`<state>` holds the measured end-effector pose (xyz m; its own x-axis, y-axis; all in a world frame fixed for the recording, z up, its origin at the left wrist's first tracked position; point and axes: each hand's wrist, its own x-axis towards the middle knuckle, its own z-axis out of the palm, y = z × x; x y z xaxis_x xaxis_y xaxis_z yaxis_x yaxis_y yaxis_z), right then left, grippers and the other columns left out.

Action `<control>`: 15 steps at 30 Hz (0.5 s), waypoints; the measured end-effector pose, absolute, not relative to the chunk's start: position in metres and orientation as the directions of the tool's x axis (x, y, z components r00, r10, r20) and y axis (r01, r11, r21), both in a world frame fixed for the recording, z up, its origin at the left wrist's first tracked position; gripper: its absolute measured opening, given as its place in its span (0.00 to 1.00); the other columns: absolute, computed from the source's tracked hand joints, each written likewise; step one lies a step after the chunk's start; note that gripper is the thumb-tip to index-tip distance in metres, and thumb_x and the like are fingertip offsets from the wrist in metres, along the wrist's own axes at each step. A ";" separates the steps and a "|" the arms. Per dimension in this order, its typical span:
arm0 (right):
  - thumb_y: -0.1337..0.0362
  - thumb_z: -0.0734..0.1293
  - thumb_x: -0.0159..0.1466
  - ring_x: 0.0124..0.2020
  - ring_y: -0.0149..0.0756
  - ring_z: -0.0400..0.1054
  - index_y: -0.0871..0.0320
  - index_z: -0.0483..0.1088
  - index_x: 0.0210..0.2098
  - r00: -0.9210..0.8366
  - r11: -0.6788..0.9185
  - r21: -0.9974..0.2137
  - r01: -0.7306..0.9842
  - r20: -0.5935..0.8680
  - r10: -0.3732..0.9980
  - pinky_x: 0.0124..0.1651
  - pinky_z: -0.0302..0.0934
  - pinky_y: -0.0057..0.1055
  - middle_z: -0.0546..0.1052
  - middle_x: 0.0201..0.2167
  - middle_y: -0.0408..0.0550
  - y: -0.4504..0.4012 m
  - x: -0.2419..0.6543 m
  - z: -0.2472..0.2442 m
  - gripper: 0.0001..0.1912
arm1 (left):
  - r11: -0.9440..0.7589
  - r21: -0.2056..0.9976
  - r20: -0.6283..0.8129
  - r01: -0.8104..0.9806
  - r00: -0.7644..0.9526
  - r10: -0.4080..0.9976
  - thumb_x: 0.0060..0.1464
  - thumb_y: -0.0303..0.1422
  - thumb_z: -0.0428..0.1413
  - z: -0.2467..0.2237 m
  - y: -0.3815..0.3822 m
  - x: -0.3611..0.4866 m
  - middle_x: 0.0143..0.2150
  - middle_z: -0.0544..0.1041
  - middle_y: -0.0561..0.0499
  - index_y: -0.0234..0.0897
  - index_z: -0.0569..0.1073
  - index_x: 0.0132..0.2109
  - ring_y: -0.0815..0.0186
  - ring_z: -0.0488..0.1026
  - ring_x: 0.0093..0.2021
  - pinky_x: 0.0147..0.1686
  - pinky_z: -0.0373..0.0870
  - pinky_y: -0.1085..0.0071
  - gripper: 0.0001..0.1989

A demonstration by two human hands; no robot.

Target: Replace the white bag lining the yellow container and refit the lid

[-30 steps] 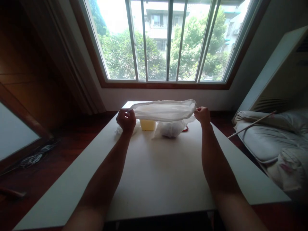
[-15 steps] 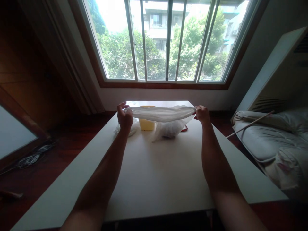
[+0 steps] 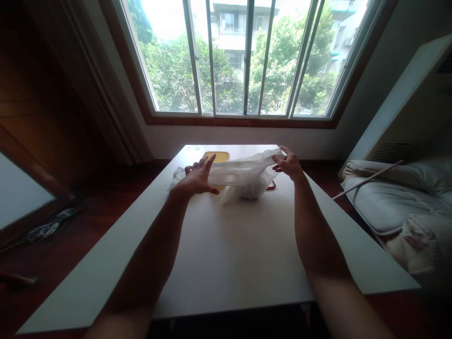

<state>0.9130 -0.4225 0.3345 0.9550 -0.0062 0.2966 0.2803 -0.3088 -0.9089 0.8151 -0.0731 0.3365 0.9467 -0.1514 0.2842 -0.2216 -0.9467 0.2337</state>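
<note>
A thin white plastic bag stretches above the table between my two hands, its lower part bulging around something I cannot make out. My right hand pinches the bag's upper right corner. At the bag's left end, my left hand has its thumb and fingers spread wide, not gripping the plastic. Behind that hand stands a yellow container, partly covered by the bag. Crumpled clear plastic lies left of it. A red-rimmed object peeks out beside the bag's right side.
The white table runs toward a wall under a wide window. On the right is a padded seat with a thin stick across it. Cables lie on the dark floor at left.
My left hand has let go of the bag's left end, spread its fingers and moved right. The taut bag edge has slackened and drooped at the left. My right hand has shifted slightly left.
</note>
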 end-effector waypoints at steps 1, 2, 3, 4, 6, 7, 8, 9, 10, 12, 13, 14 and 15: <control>0.58 0.70 0.62 0.25 0.33 0.76 0.58 0.54 0.69 0.949 -0.310 -0.904 0.294 0.316 -0.021 0.27 0.75 0.30 0.76 0.52 0.59 -0.422 0.915 0.333 0.40 | -0.955 0.229 0.280 -0.189 0.952 -0.121 0.34 0.48 0.72 0.333 -0.076 0.817 0.73 0.50 0.38 0.50 0.41 0.74 0.35 0.55 0.67 0.62 0.52 0.43 0.67; 0.58 0.70 0.61 0.25 0.33 0.76 0.58 0.54 0.70 0.942 -0.311 -0.899 0.308 0.335 -0.036 0.27 0.75 0.30 0.76 0.51 0.59 -0.422 0.917 0.332 0.40 | -0.956 0.243 0.290 -0.166 0.953 -0.092 0.34 0.45 0.73 0.329 -0.079 0.820 0.71 0.55 0.36 0.49 0.44 0.74 0.35 0.57 0.65 0.61 0.52 0.44 0.65; 0.58 0.70 0.61 0.24 0.34 0.76 0.59 0.54 0.70 0.934 -0.310 -0.894 0.322 0.354 -0.051 0.27 0.75 0.31 0.77 0.50 0.60 -0.422 0.918 0.331 0.41 | -0.949 0.274 0.307 -0.154 0.950 -0.066 0.34 0.42 0.73 0.326 -0.080 0.824 0.69 0.60 0.35 0.47 0.49 0.73 0.35 0.59 0.64 0.61 0.52 0.44 0.62; 0.59 0.70 0.61 0.24 0.34 0.76 0.59 0.55 0.69 0.925 -0.309 -0.889 0.338 0.374 -0.063 0.26 0.75 0.31 0.77 0.49 0.59 -0.422 0.920 0.331 0.41 | -0.938 0.310 0.326 -0.152 0.944 -0.045 0.35 0.39 0.73 0.323 -0.080 0.828 0.66 0.64 0.34 0.46 0.53 0.72 0.35 0.61 0.63 0.60 0.53 0.45 0.59; 0.59 0.69 0.60 0.23 0.35 0.75 0.60 0.58 0.68 0.908 -0.307 -0.878 0.369 0.410 -0.082 0.26 0.75 0.32 0.78 0.48 0.59 -0.424 0.922 0.330 0.39 | -0.917 0.366 0.361 -0.162 0.932 -0.021 0.33 0.36 0.73 0.318 -0.079 0.834 0.60 0.69 0.34 0.43 0.61 0.68 0.35 0.64 0.60 0.60 0.54 0.47 0.54; 0.59 0.69 0.59 0.23 0.34 0.75 0.60 0.61 0.67 0.901 -0.308 -0.872 0.381 0.425 -0.090 0.26 0.75 0.32 0.78 0.47 0.58 -0.425 0.924 0.329 0.37 | -0.911 0.373 0.376 -0.176 0.926 -0.026 0.32 0.35 0.74 0.316 -0.077 0.836 0.59 0.71 0.34 0.43 0.64 0.66 0.37 0.66 0.59 0.59 0.56 0.50 0.51; 0.60 0.69 0.59 0.23 0.34 0.75 0.60 0.64 0.65 0.895 -0.309 -0.868 0.389 0.436 -0.097 0.26 0.75 0.32 0.78 0.46 0.57 -0.425 0.926 0.328 0.35 | -0.910 0.366 0.387 -0.194 0.921 -0.040 0.32 0.35 0.73 0.314 -0.075 0.837 0.58 0.72 0.35 0.43 0.66 0.63 0.38 0.67 0.58 0.58 0.58 0.52 0.49; 0.60 0.69 0.58 0.23 0.33 0.75 0.60 0.67 0.62 0.891 -0.309 -0.866 0.393 0.442 -0.104 0.27 0.75 0.32 0.78 0.45 0.56 -0.426 0.928 0.326 0.33 | -0.911 0.354 0.393 -0.209 0.918 -0.058 0.32 0.35 0.73 0.313 -0.073 0.838 0.57 0.73 0.37 0.44 0.68 0.61 0.41 0.69 0.56 0.56 0.60 0.56 0.46; 0.61 0.69 0.58 0.23 0.33 0.75 0.61 0.70 0.60 0.889 -0.305 -0.866 0.395 0.445 -0.112 0.27 0.75 0.32 0.79 0.43 0.55 -0.427 0.931 0.324 0.30 | -0.912 0.346 0.390 -0.219 0.918 -0.072 0.33 0.36 0.73 0.312 -0.071 0.838 0.55 0.75 0.39 0.45 0.71 0.58 0.44 0.71 0.54 0.54 0.63 0.59 0.41; 0.61 0.69 0.57 0.24 0.32 0.75 0.63 0.74 0.53 0.882 -0.286 -0.868 0.406 0.454 -0.128 0.29 0.75 0.31 0.79 0.40 0.53 -0.429 0.938 0.318 0.24 | -0.909 0.357 0.367 -0.214 0.927 -0.074 0.37 0.37 0.71 0.311 -0.068 0.837 0.47 0.78 0.43 0.45 0.75 0.50 0.48 0.74 0.48 0.49 0.65 0.64 0.30; 0.61 0.69 0.57 0.25 0.32 0.75 0.64 0.76 0.49 0.875 -0.276 -0.867 0.415 0.464 -0.139 0.31 0.75 0.30 0.79 0.39 0.52 -0.430 0.942 0.314 0.22 | -0.907 0.372 0.351 -0.198 0.934 -0.060 0.40 0.37 0.70 0.310 -0.066 0.838 0.41 0.79 0.45 0.45 0.76 0.46 0.50 0.75 0.44 0.46 0.66 0.64 0.23; 0.62 0.69 0.57 0.27 0.33 0.76 0.64 0.77 0.46 0.865 -0.270 -0.863 0.427 0.477 -0.154 0.32 0.75 0.30 0.80 0.39 0.52 -0.431 0.947 0.309 0.19 | -0.904 0.388 0.336 -0.177 0.941 -0.040 0.42 0.37 0.69 0.309 -0.064 0.839 0.35 0.78 0.46 0.44 0.77 0.40 0.51 0.76 0.41 0.44 0.66 0.65 0.16; 0.62 0.69 0.56 0.29 0.33 0.76 0.64 0.78 0.43 0.854 -0.271 -0.857 0.438 0.490 -0.171 0.34 0.75 0.30 0.80 0.40 0.52 -0.432 0.951 0.305 0.17 | -0.901 0.406 0.322 -0.153 0.947 -0.016 0.43 0.37 0.68 0.309 -0.062 0.840 0.29 0.77 0.47 0.43 0.77 0.35 0.52 0.76 0.38 0.43 0.66 0.64 0.11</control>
<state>0.9509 -0.4320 0.3046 0.8544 -0.1714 0.4905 0.4378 -0.2707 -0.8573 0.8398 -0.0622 0.3087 0.9467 -0.0159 0.3218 -0.1532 -0.9008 0.4063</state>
